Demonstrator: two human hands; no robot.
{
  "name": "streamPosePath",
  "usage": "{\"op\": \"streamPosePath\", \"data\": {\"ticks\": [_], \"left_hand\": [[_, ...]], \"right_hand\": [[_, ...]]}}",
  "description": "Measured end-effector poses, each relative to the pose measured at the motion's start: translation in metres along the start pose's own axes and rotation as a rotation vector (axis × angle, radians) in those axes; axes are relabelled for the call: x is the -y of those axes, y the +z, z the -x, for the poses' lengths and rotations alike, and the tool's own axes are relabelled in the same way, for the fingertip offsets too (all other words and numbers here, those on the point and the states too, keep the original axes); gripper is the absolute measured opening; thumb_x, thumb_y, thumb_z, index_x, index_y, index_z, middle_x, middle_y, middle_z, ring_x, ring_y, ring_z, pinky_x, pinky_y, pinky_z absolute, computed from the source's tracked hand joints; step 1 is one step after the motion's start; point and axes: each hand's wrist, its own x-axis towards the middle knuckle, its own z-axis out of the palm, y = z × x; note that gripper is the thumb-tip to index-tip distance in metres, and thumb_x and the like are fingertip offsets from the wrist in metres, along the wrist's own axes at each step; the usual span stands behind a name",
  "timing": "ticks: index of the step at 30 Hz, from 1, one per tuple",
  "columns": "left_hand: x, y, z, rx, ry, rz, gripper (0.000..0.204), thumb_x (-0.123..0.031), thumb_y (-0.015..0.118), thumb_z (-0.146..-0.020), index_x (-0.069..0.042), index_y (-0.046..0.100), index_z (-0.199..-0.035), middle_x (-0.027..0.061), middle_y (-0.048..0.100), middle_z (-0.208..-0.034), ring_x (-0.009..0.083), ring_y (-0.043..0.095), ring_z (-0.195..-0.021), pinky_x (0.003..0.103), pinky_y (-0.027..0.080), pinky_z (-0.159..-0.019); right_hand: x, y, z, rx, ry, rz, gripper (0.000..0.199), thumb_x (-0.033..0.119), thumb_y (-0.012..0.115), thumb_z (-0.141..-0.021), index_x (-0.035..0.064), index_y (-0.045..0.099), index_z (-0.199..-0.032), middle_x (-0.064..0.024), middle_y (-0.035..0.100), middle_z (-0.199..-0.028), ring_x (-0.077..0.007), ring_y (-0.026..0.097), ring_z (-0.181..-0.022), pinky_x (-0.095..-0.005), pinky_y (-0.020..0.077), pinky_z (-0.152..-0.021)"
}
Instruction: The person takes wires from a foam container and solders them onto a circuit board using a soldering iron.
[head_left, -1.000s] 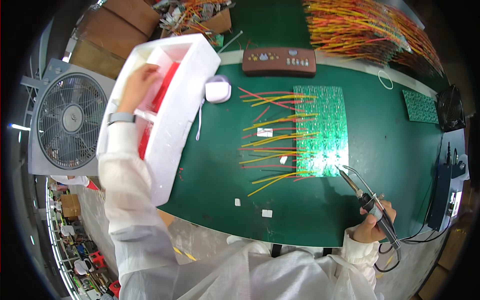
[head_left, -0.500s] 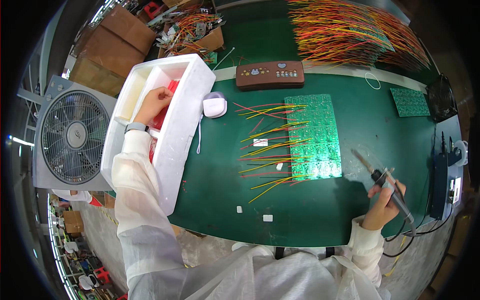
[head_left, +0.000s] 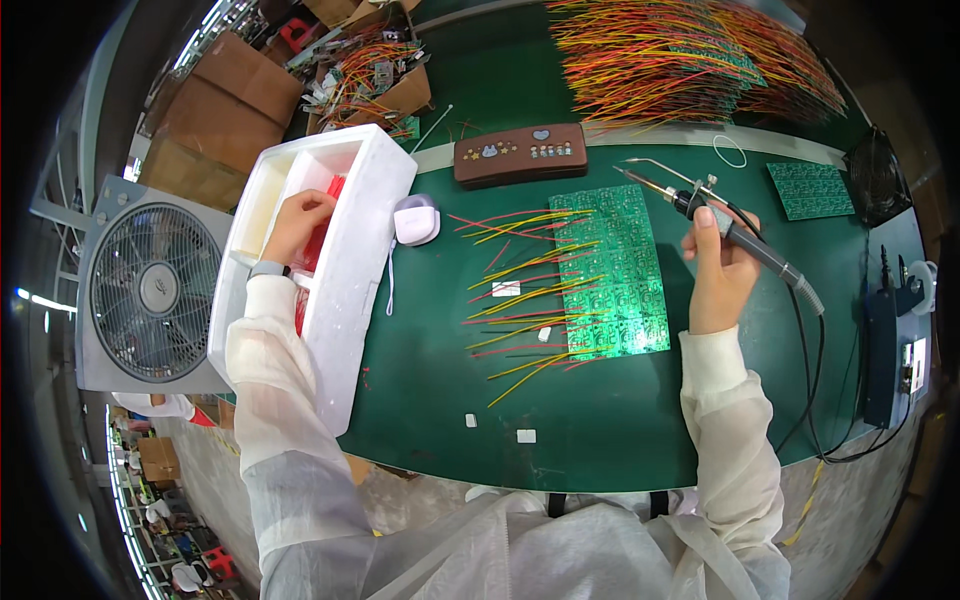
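My left hand reaches into a white foam box, its fingertips pinched together at a bunch of red wires. Whether a wire is between them is hidden. My right hand grips a soldering iron, raised over the right side of the table with its tip toward the upper left. A thin bent metal tube is clamped beside the tip. Left of that hand lies a green circuit board panel. Red, yellow and dark wires stick out from its left edge in a row.
A brown decorated case and a small white case with a strap lie beyond. Wired boards are heaped at the back; another green panel is far right. A fan stands left, a soldering station right, its cable trailing.
My right hand has moved up and away from me with the soldering iron, whose tip is now above the board's upper right corner. My left hand stays in the box at the red wires.
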Motion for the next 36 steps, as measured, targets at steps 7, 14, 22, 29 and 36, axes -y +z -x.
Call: {"op": "streamPosePath", "data": {"ticks": [7,14,22,29,36], "left_hand": [[-0.081,0.008,0.03,-0.309,0.397,0.111,0.011,-0.008,0.053,-0.08,0.001,0.051,-0.086,0.0059,0.057,-0.08,0.0115,0.054,-0.074,0.022,0.043,-0.07],[-0.161,0.189,0.046,-0.061,0.631,-0.058,0.007,-0.005,0.049,-0.081,0.0,0.046,-0.085,0.007,0.052,-0.074,0.0122,0.049,-0.065,0.022,0.039,-0.06],[-0.16,0.239,0.081,-0.103,0.612,0.094,0.007,0.0,0.053,-0.074,0.0,0.048,-0.078,0.0092,0.051,-0.076,0.0217,0.05,-0.069,0.028,0.04,-0.064],[-0.164,0.244,0.105,-0.154,0.599,-0.005,0.008,-0.004,0.063,-0.067,-0.006,0.06,-0.074,0.0035,0.05,-0.072,0.0178,0.047,-0.069,0.027,0.038,-0.06],[-0.158,0.251,0.105,-0.115,0.511,0.059,0.01,-0.006,0.066,-0.066,-0.008,0.062,-0.075,0.0015,0.048,-0.07,0.0155,0.045,-0.067,0.026,0.037,-0.06]], "right_hand": [[-0.018,0.006,0.002,-0.021,0.018,0.08,0.023,0.013,0.061,-0.076,0.0,0.047,-0.088,-0.0047,0.051,-0.073,-0.0079,0.048,-0.054,-0.0188,0.0382,-0.048],[-0.014,-0.004,-0.003,-0.085,0.071,0.012,0.022,0.015,0.061,-0.076,0.0007,0.047,-0.085,-0.0047,0.051,-0.069,-0.008,0.047,-0.053,-0.0188,0.0369,-0.046],[-0.001,-0.022,0.007,-0.076,0.061,0.093,0.021,0.013,0.06,-0.076,0.0002,0.047,-0.086,-0.0051,0.05,-0.068,-0.0081,0.047,-0.052,-0.0185,0.0374,-0.046],[0.008,-0.04,0.035,-0.081,0.06,0.163,0.018,0.01,0.057,-0.077,-0.0006,0.046,-0.087,-0.0059,0.049,-0.067,-0.0095,0.047,-0.051,-0.0192,0.0378,-0.046],[0.01,-0.043,0.05,-0.1,0.028,0.276,0.023,0.016,0.058,-0.077,-0.0019,0.045,-0.085,-0.0069,0.046,-0.06,-0.0118,0.046,-0.045,-0.0208,0.0373,-0.041]]}}
